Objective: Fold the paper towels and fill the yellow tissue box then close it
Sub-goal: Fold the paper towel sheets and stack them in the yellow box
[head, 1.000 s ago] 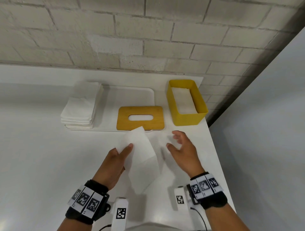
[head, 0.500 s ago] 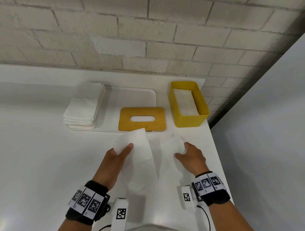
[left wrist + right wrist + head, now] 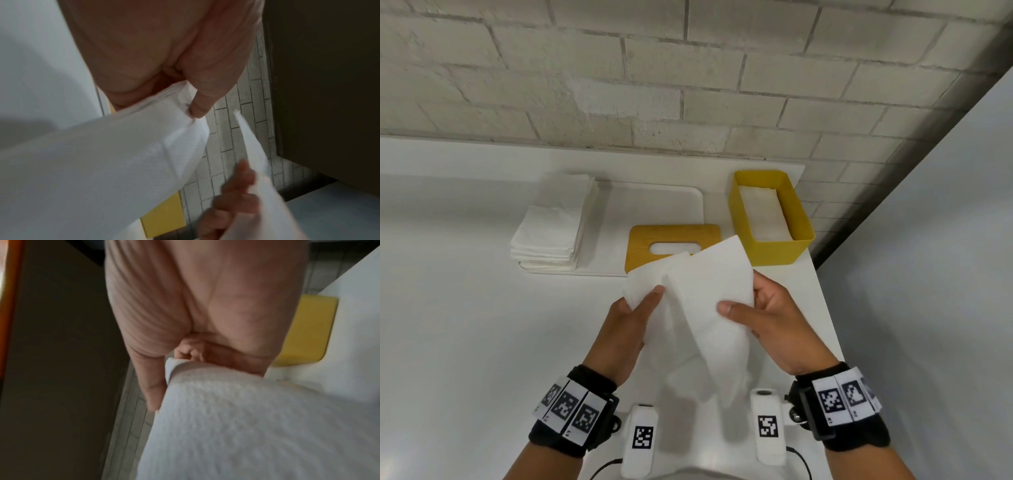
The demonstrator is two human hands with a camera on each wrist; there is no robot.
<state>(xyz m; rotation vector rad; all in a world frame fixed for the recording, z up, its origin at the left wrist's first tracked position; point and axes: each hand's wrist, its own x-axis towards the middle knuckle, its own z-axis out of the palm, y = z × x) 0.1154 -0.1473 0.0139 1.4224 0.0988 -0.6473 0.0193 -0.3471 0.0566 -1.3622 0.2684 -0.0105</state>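
Observation:
A white paper towel [image 3: 705, 308] hangs lifted above the table between both hands. My left hand [image 3: 633, 308] pinches its left top corner, the thumb on the sheet [image 3: 123, 154]. My right hand [image 3: 753, 305] pinches the right half, thumb laid across the front of the sheet [image 3: 246, 418]. The yellow tissue box [image 3: 774, 251] stands open at the back right with white towels folded inside. Its wooden lid [image 3: 643, 240] with an oval slot lies flat just left of the box, partly hidden behind the raised towel.
A stack of paper towels [image 3: 551, 226] sits on the left end of a white tray [image 3: 654, 205]. The table's right edge [image 3: 825, 308] runs close to my right hand. A brick wall [image 3: 688, 85] rises behind the table.
The right hand took hold of the towel's loose right half and both hands lifted the sheet off the table, bringing the two halves closer together.

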